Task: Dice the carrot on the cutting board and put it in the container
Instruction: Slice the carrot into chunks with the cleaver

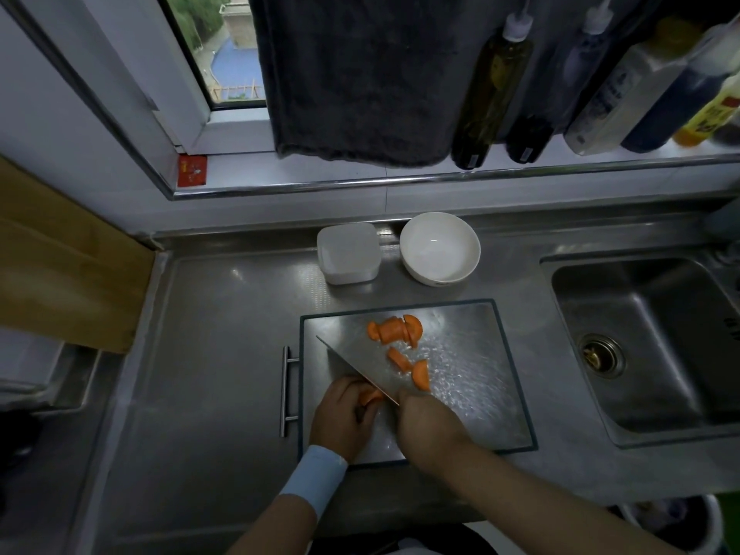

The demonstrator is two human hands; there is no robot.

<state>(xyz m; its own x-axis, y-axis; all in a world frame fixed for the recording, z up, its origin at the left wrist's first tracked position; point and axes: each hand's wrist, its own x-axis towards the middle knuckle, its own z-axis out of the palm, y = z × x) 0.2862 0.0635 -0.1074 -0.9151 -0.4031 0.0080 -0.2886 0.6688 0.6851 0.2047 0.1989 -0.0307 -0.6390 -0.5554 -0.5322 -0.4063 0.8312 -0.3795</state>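
A steel cutting board point(480, 374) lies on the counter in front of me. My left hand point(344, 418) holds an orange carrot piece point(370, 396) down at the board's near left. My right hand point(428, 426) grips the handle of a broad cleaver point(356, 368), whose blade runs diagonally up and left, right beside the held piece. A cluster of sliced carrot point(394, 330) lies at the board's far middle, and two half-round pieces point(420, 376) sit near the blade. A white square plastic container point(347, 253) stands behind the board.
A white bowl point(439, 247) stands right of the container. A steel sink point(648, 346) with a drain is at the right. Several bottles point(492, 86) and a dark towel point(352, 74) line the window ledge. A cardboard box point(60, 266) sits left.
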